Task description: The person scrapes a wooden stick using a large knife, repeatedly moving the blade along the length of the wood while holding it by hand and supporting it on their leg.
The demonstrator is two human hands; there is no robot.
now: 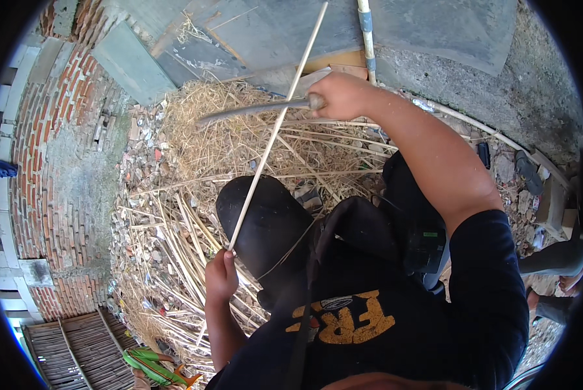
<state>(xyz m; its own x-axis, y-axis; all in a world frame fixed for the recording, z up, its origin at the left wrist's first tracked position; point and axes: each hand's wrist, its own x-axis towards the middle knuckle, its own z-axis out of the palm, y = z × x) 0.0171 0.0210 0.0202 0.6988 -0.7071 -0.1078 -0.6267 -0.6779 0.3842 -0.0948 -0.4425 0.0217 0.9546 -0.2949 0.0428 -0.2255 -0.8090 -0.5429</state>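
A long pale bamboo strip (260, 165) slants up and away from my left hand (221, 276), which grips its near end between thumb and fingers. Farther up, my right hand (341, 95) is closed around the handle of a machete (249, 110). Its long, slightly curved dark blade points left and crosses the strip; whether the two touch, I cannot tell. Below the strip are my knees in dark trousers (262, 224).
A heap of fine shavings (207, 133) lies ahead, and many split strips (181, 240) cover the ground at left. A brick wall (51, 130) rises at left, grey panels (428, 26) ahead. Another person's legs (551, 260) show at right. A slatted bamboo panel (70, 351) is lower left.
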